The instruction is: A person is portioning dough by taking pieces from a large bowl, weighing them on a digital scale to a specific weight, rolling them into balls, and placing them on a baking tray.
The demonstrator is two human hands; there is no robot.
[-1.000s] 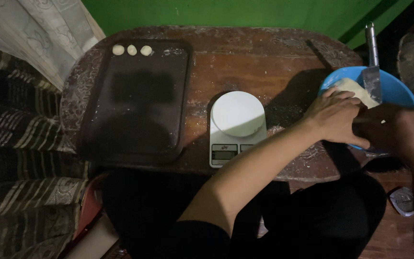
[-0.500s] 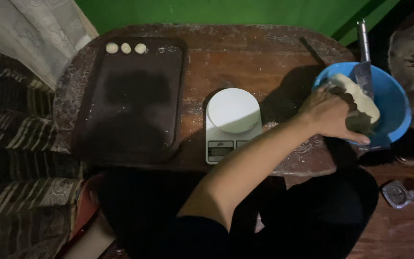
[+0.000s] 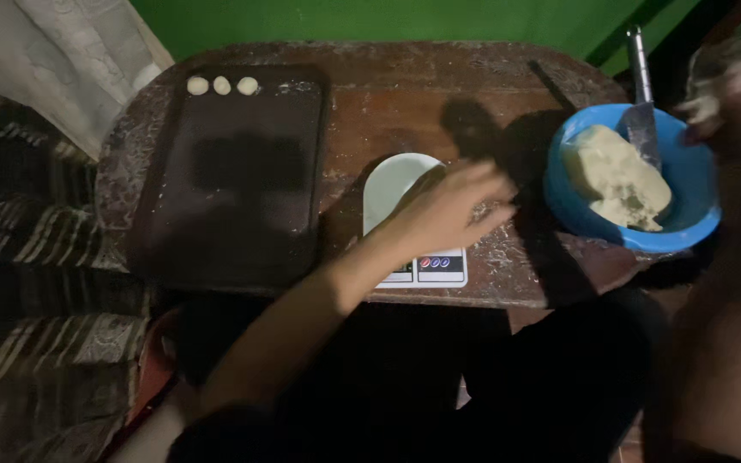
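On the wooden table [image 3: 388,94], a dark tray [image 3: 233,171] at nine o'clock keeps three dough balls [image 3: 222,85] along its far edge for space, the blue bowl [image 3: 696,214] at three o'clock holds the dough lump [image 3: 615,176] and a scraper [image 3: 642,120], while the left hand [image 3: 452,206], fingers spread and empty, hovers over the white scale [image 3: 409,219] and the blurred right hand [image 3: 731,86] gives no telling.

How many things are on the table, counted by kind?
Dough balls: 3
Dark tray: 1
White kitchen scale: 1
Blue bowl: 1
Dough lump: 1
Metal tool: 1
Total: 8
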